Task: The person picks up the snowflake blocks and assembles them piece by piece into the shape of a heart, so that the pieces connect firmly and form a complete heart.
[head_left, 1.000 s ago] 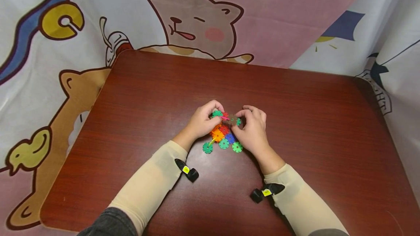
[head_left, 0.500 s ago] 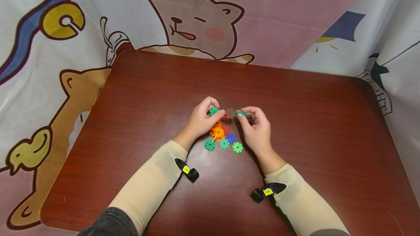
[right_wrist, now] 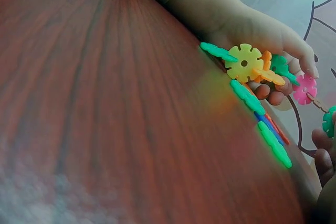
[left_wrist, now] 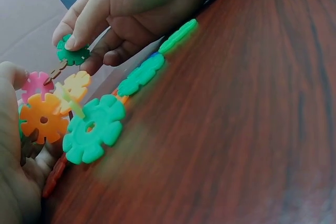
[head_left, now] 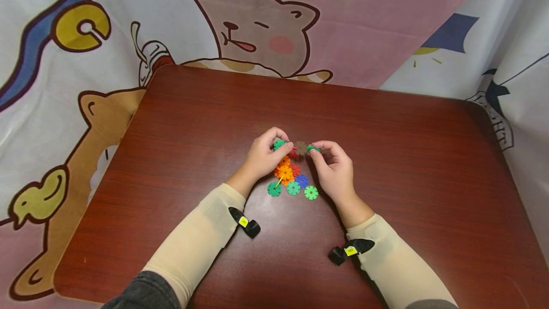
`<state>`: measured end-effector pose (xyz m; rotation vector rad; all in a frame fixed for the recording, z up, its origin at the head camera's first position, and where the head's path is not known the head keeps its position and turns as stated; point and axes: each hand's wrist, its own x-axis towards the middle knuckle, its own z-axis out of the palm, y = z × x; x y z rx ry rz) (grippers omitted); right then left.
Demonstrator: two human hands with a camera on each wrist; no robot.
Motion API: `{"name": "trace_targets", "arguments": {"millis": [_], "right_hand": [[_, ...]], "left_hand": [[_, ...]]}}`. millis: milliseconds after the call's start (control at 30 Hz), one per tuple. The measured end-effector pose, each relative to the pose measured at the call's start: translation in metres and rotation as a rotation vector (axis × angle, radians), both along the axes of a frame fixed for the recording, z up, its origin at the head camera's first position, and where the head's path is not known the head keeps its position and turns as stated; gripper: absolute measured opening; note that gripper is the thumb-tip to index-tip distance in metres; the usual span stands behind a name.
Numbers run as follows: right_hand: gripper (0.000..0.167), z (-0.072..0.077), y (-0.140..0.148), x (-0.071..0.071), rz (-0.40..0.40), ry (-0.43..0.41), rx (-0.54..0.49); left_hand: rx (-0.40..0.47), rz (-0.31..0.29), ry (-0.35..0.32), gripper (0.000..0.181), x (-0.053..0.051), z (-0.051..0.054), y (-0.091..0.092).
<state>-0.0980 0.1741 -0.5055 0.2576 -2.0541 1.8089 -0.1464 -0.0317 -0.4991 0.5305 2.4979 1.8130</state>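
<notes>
Notched plastic building discs are joined into a cluster that my left hand (head_left: 263,155) holds, its thumb over a pink disc (left_wrist: 38,86). A green disc (head_left: 279,144) shows between that hand's fingers. From the pink disc a brown disc (head_left: 301,148) reaches rightward to another green disc (left_wrist: 73,51). My right hand (head_left: 337,170) pinches this green disc between thumb and fingertips. Lower in the cluster are an orange disc (head_left: 285,172), a yellow disc (right_wrist: 244,63) seen edge-on from the head, and a green disc (left_wrist: 95,129). Part of the cluster is hidden behind my left fingers.
On the brown table (head_left: 386,156), just below the cluster, lie a blue disc (head_left: 301,181), a green disc (head_left: 293,188), a light green disc (head_left: 311,192) and a red disc (head_left: 295,170). A cartoon-printed cloth (head_left: 364,27) hangs behind the table's far edge.
My right fingers have shifted from the brown disc to the green disc at its outer side. The left hand with the cluster has moved slightly up and left. Little differs over the last half second.
</notes>
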Motion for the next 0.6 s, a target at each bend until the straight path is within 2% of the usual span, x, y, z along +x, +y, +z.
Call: {"name": "trace_targets", "arguments": {"millis": [233,467,600], "right_hand": [[0.011,-0.0013,0.0009,0.0007,0.039,0.011,0.000],[0.012,-0.0025,0.0024,-0.0016,0.015,0.051,0.045],[0.012,-0.0024,0.0032,-0.0028,-0.012,0.082,0.103]], "left_hand": [[-0.018,-0.011,-0.002,0.015,-0.0001,-0.0011,-0.0006],[-0.057,-0.125,0.004,0.020,-0.0001,-0.0011,-0.0007],[-0.074,-0.149,0.027,0.022,-0.0009,-0.0015,0.0002]]}}
